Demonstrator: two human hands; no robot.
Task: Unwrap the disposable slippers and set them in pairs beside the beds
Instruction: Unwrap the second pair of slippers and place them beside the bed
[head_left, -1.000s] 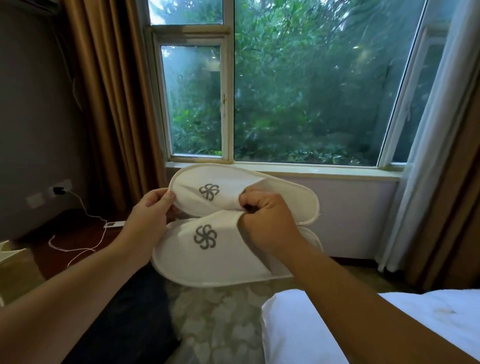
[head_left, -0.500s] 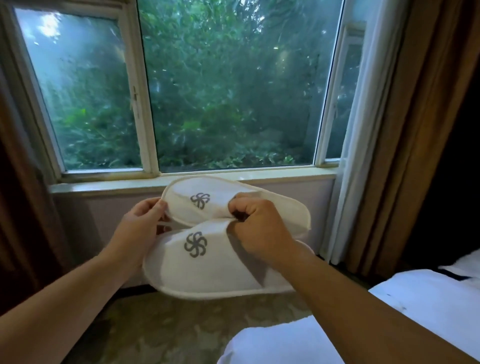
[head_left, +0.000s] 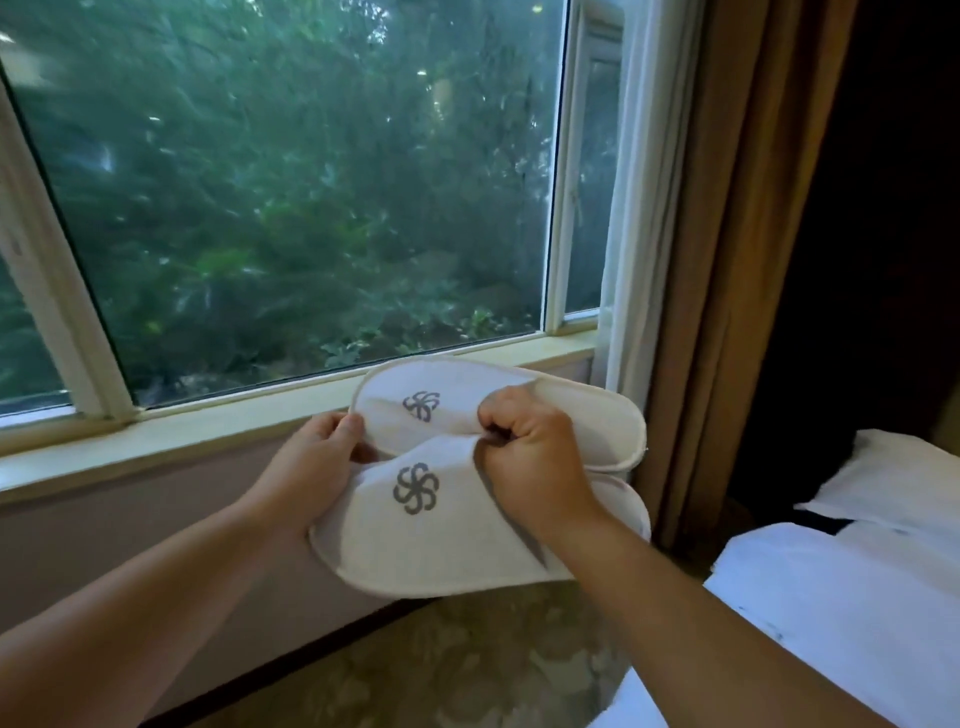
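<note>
The person holds a pair of white slippers in the air in front of the window sill (head_left: 291, 415), well above the carpet (head_left: 457, 654). No wrapper shows on them, so the unwrapping looks done. The far slipper (head_left: 519, 410) and the near slipper (head_left: 441, 540) lie flat and side by side, toes to the person's left, each with a grey pinwheel mark on its upper. The near one overlaps the far one's edge a little.

The left hand (head_left: 311, 467) grips the toe ends where the two meet, thumb on top and fingers curled beneath — a hold that keeps both toes level and together. The right hand (head_left: 530, 457) is clenched at the mouths of the uppers, its fingers bunched on the fabric there. Whether they reach inside the openings cannot be told. That grip seems meant to keep the pair as one unit, or perhaps to pull the flattened uppers open.

A bed (head_left: 841, 613) with white linen lies at lower right, beside a brown curtain (head_left: 727, 260). The pair is not yet set down; the likely next step is lowering both slippers to the floor next to that bed, keeping them aligned.
</note>
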